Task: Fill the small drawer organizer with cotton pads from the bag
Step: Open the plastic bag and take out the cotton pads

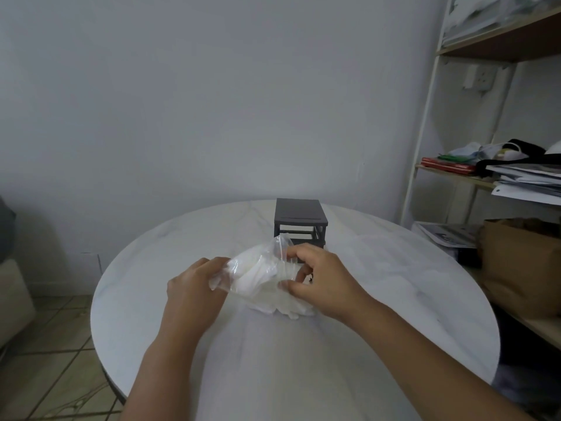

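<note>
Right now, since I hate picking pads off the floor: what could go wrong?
The left hand and right hand grip a thin clear bag; a tear could scatter cotton pads across the table. The drawer organizer stands close behind the bag, so a jerk might knock it.

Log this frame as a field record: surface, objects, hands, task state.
surface: round white table
drawer organizer: dark grey, upright, at the far side of the table, behind the bag
clear plastic bag: held between both hands, in front of the organizer
cotton pads: white, bunched inside the bag
left hand: grips the bag's left end
right hand: pinches the bag's right side
task state: no pads seen in the organizer
background: shelf unit at right
</note>
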